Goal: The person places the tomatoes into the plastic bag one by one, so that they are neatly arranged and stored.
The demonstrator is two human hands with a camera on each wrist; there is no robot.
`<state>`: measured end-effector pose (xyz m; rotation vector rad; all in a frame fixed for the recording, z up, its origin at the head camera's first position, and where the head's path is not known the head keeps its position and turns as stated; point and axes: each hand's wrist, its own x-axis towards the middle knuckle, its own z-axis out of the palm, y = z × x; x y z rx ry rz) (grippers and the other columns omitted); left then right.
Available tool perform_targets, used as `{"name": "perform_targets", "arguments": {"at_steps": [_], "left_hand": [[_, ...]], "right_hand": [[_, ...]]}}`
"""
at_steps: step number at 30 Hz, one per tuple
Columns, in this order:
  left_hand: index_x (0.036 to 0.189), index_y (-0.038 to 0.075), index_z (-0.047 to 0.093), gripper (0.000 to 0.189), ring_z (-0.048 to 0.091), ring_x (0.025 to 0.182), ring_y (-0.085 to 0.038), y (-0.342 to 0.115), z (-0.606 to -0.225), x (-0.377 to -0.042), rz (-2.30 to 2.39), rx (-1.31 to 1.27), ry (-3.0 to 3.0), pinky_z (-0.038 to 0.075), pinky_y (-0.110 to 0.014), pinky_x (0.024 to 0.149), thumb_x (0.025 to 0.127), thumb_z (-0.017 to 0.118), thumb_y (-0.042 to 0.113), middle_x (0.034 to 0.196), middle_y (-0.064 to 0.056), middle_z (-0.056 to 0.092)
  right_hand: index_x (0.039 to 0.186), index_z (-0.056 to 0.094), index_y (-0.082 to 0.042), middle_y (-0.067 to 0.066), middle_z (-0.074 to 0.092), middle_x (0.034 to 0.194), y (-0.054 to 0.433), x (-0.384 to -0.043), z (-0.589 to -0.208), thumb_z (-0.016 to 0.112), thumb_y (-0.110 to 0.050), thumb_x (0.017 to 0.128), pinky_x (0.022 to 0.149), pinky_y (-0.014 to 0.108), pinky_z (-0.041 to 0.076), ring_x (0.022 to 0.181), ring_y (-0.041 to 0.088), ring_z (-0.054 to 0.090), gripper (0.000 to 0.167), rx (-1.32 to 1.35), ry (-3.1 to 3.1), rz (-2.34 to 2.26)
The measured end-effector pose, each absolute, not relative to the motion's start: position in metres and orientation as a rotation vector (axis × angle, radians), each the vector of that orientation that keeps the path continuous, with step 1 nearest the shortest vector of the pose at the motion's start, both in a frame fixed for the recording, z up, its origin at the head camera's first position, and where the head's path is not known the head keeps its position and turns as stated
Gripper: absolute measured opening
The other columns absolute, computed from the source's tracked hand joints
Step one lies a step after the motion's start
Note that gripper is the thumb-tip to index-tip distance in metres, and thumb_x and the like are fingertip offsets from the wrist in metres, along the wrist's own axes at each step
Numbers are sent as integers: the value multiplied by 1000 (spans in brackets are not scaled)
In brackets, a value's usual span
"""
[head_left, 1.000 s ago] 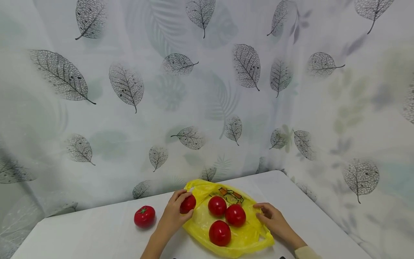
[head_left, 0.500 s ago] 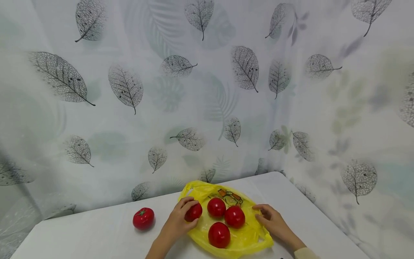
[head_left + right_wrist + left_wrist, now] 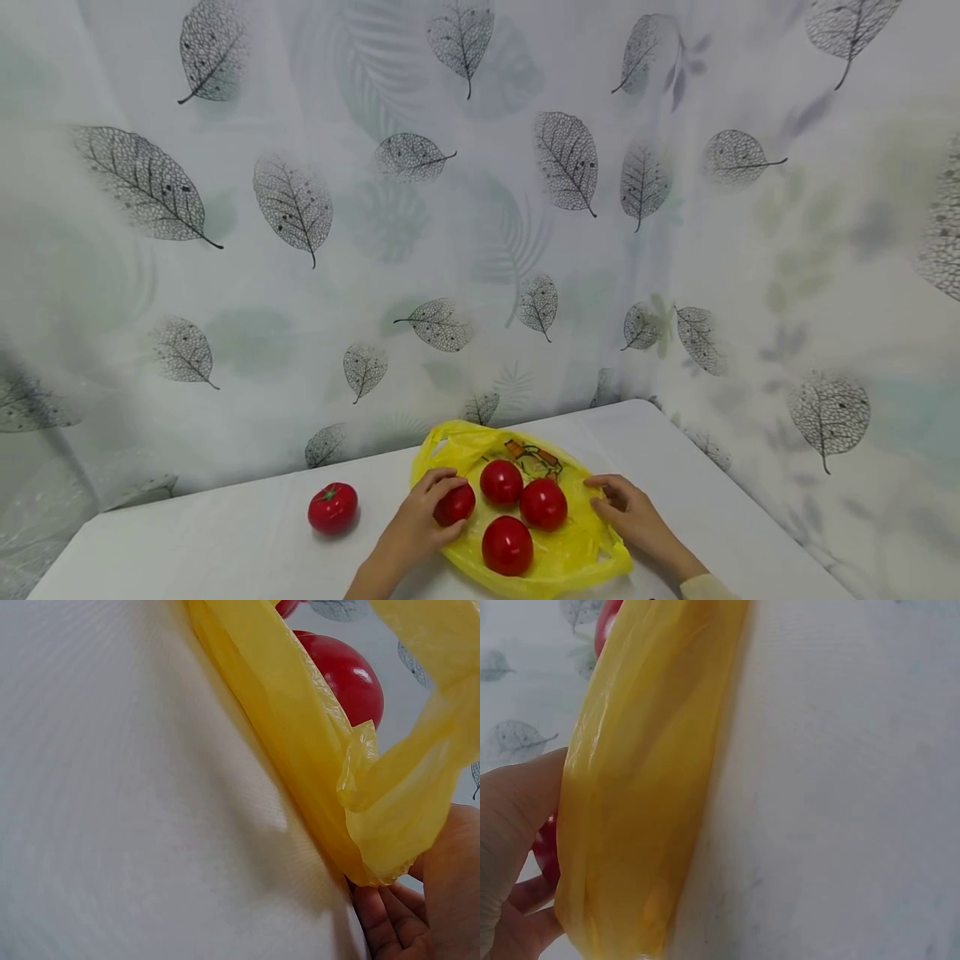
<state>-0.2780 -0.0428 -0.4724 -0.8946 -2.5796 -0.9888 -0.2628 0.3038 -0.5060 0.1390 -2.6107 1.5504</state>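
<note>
A yellow plastic bag [image 3: 555,575] lies spread on the white table with its mouth wide. My left hand [image 3: 416,521] curls its fingers and thumb round a red tomato [image 3: 456,505] at the bag's left side. In the left wrist view the bag's side [image 3: 641,780] hides most of that tomato. Three more smooth red tomatoes rest on the bag: one at the back [image 3: 501,482], one at the right [image 3: 543,504] and one in front [image 3: 507,546]. My right hand [image 3: 636,515] holds the bag's right edge, fingers curled at the plastic.
Another tomato [image 3: 333,508], green stem up, sits on the white table [image 3: 225,542] left of the bag. A leaf-patterned curtain [image 3: 480,250] hangs behind the table and along its right side. Orange and black print [image 3: 534,457] marks the bag's far part.
My left hand has moved a little right and nearer with its tomato, further over the bag. My right hand stays at the bag's right edge. The other tomatoes keep their places.
</note>
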Motion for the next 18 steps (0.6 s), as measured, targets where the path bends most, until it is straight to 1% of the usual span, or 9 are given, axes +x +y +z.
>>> {"name": "perform_targets", "arguments": {"at_steps": [7,14,18], "left_hand": [[123,7,62,47,58,113,-33,-40,-478,-279,-995,-929,-2576,57,-42,86,81,80,17,129,-16,54],[123,9,62,47,58,114,-31,-39,-479,-276,-1000,-914,-2585,56,-39,89,81,80,20,130,-14,54],[123,9,62,47,59,113,-30,-40,-480,-276,-976,-916,-2582,57,-38,87,81,80,21,128,-13,55]], "right_hand": [[120,62,-5,10,61,120,305,-264,-507,65,-20,93,76,21,49,89,12,52,31,139,-2619,1541],[121,62,-5,10,60,120,305,-265,-507,65,-20,93,77,21,50,90,13,54,31,131,-2622,1543],[121,62,-4,9,61,119,304,-264,-507,66,-19,93,76,21,50,90,14,54,32,127,-2615,1549]]}}
